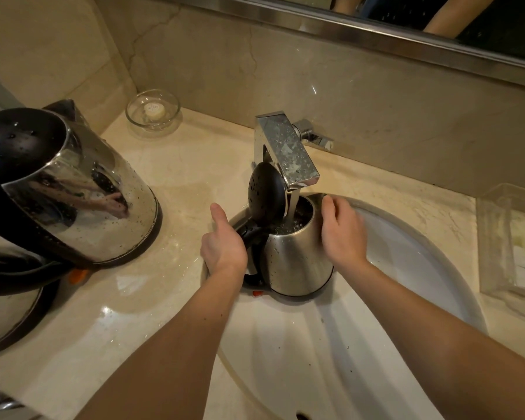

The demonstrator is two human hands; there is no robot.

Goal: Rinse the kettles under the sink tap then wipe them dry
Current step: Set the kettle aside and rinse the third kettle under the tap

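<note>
Kettle number one, the small kettle, stands upright in the sink, at the back left of the basin, right under the tap. Its black lid is flipped up and leans just beside the spout. A stream of water runs from the spout straight into the open mouth. The steel body is dotted with drops.

The left hand grips the black handle on the kettle's left side. Its fingers are wrapped round the handle and pressed together, and the thumb sticks up free. The right hand holds the steel body on the opposite side, near the rim. Its fingers curve round the far side, close together, though their tips are hidden behind the kettle.

A big kettle, also steel with a black top and base, sits on the desk left of the sink, well apart from the small one and covered in drops. An orange tab shows at its foot. Below it, another steel and black piece is cut off by the frame's edge; what it is I cannot tell.

A glass dish with a small white round item inside rests in the back corner of the desk. A clear plastic tray lies right of the sink. A mirror runs along the top.
</note>
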